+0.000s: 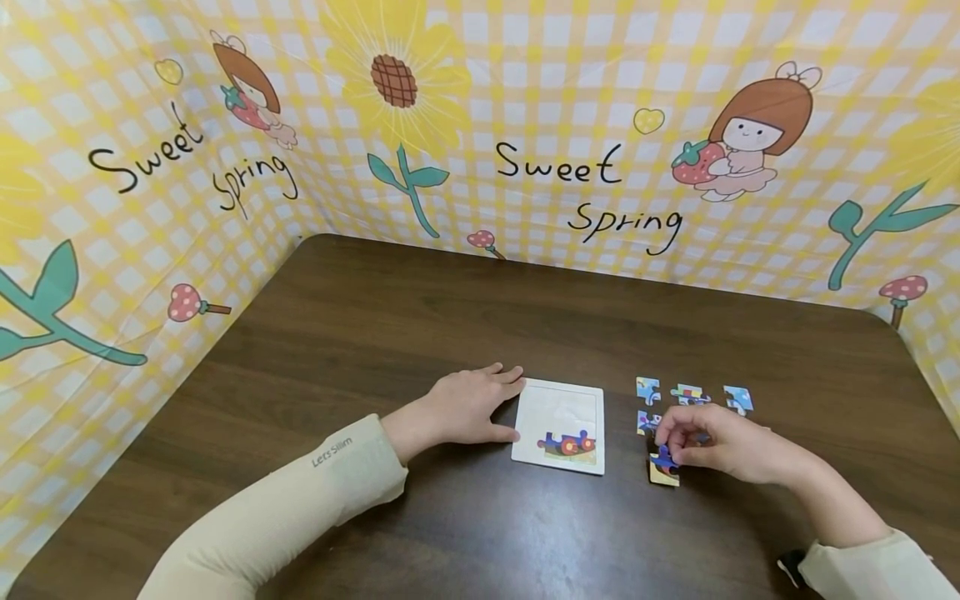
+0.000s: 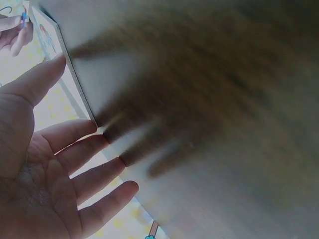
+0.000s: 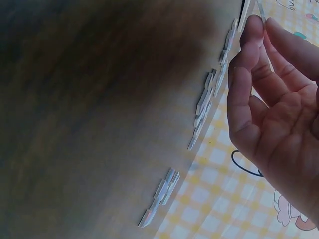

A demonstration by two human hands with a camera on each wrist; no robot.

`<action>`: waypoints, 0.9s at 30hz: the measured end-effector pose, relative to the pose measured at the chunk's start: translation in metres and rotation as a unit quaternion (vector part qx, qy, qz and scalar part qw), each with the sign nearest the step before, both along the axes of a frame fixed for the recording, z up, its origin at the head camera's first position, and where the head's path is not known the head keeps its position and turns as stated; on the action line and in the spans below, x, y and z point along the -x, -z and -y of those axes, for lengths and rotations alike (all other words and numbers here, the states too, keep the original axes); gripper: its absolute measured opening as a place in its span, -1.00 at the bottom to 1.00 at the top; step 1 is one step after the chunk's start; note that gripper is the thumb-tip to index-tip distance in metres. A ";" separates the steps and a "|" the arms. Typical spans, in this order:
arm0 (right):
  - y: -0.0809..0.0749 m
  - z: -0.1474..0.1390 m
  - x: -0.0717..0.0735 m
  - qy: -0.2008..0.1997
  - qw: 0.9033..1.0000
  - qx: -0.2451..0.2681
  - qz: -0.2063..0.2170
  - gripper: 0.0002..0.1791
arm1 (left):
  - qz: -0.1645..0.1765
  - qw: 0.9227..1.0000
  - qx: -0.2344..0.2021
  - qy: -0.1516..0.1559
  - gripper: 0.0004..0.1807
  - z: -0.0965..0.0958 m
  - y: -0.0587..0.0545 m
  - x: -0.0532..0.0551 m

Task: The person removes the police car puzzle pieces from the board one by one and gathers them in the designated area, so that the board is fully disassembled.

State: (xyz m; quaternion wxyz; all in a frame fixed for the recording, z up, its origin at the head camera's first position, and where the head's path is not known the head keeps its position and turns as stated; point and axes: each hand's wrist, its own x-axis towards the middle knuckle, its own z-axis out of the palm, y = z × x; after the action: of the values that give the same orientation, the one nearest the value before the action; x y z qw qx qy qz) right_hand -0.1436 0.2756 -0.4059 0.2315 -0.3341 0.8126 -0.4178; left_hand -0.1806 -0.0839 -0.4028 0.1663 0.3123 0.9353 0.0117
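A white square puzzle board (image 1: pixel 555 404) lies on the table, with a few joined jigsaw pieces (image 1: pixel 573 443) of a colourful vehicle picture in its lower part. My left hand (image 1: pixel 468 407) rests along the board's left side, thumb and fingertips at its edge, fingers spread. To the right of the board, my right hand (image 1: pixel 723 442) pinches a jigsaw piece (image 1: pixel 664 471) between thumb and forefinger. This piece is tilted up, blue above and yellow below. In the right wrist view, its thin edge (image 3: pixel 262 9) shows between the fingertips.
Several loose jigsaw pieces (image 1: pixel 648 390) lie in rows right of the board, partly hidden by my right hand. A small black object (image 1: pixel 790 568) is beside my right sleeve. Yellow checked cloth (image 1: pixel 570 100) stands round the back and left of the brown table (image 1: pixel 360 325).
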 end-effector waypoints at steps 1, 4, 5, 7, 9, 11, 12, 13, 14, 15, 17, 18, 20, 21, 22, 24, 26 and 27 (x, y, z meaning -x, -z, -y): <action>0.000 0.000 0.000 0.001 1.000 -0.007 -0.001 -0.89 | 0.000 1.000 0.000 0.000 -0.14 0.000 0.000 0.000; 0.000 0.000 0.000 0.006 1.000 -0.020 -0.003 -0.90 | 0.001 1.000 -0.001 0.000 -0.14 0.000 0.000 0.000; 0.000 0.000 0.000 0.007 1.000 -0.024 -0.007 -0.90 | 0.002 1.000 -0.001 0.000 -0.14 0.000 0.000 0.000; 0.000 -0.001 0.000 0.012 0.999 -0.032 -0.017 -0.88 | 0.003 1.000 0.000 -0.001 -0.14 0.000 -0.001 0.000; 0.000 -0.002 0.000 0.019 0.999 -0.040 -0.028 -0.87 | 0.003 1.000 0.001 -0.001 -0.14 0.000 -0.001 0.000; -0.001 -0.004 0.001 0.025 0.998 -0.045 -0.040 -0.87 | 0.004 1.000 0.001 -0.002 -0.14 0.000 -0.001 -0.001; -0.002 -0.005 0.001 0.030 0.998 -0.046 -0.045 -0.87 | 0.003 1.000 0.001 -0.001 -0.14 0.000 -0.001 -0.001; -0.003 -0.005 0.001 0.032 0.997 -0.046 -0.050 -0.87 | 0.002 1.000 0.000 -0.001 -0.15 0.000 -0.001 -0.001; -0.004 -0.006 0.001 0.034 0.997 -0.046 -0.055 -0.88 | 0.002 1.000 0.000 0.000 -0.15 0.000 -0.001 -0.001; -0.005 -0.006 0.001 0.035 0.996 -0.046 -0.062 -0.89 | 0.002 1.000 -0.001 -0.001 -0.15 0.000 -0.001 -0.001; -0.007 -0.004 0.002 0.039 0.996 -0.046 -0.070 -0.89 | 0.001 1.000 -0.001 -0.001 -0.15 0.000 -0.001 -0.001; -0.008 -0.003 0.003 0.040 0.995 -0.047 -0.074 -0.89 | 0.001 1.000 -0.001 -0.001 -0.15 0.000 -0.001 -0.001; -0.010 0.001 0.005 0.042 0.995 -0.049 -0.078 -0.90 | 0.002 1.000 -0.001 -0.001 -0.15 0.000 -0.001 -0.001; -0.010 0.004 0.006 0.042 0.995 -0.050 -0.080 -0.90 | 0.002 1.000 -0.001 -0.001 -0.15 0.000 -0.001 -0.001; -0.010 0.007 0.006 0.043 0.995 -0.051 -0.080 -0.90 | 0.002 1.000 -0.001 -0.002 -0.15 0.000 -0.001 -0.001; -0.011 0.014 0.008 0.042 0.995 -0.052 -0.076 -0.91 | 0.002 1.000 -0.002 -0.002 -0.15 0.000 -0.001 -0.001; -0.012 0.021 0.010 0.040 0.995 -0.058 -0.071 -0.90 | 0.002 1.000 -0.003 -0.002 -0.15 0.000 -0.002 -0.001; -0.012 0.025 0.012 0.040 0.995 -0.061 -0.066 -0.90 | 0.003 1.000 -0.003 -0.002 -0.15 0.000 -0.002 -0.001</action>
State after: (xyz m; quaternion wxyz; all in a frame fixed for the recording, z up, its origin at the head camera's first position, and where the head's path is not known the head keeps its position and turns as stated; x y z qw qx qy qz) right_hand -0.1551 0.2504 -0.3938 0.1810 -0.3136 0.8627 -0.3532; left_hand -0.1796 -0.0837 -0.4012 0.1680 0.3110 0.9353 0.0159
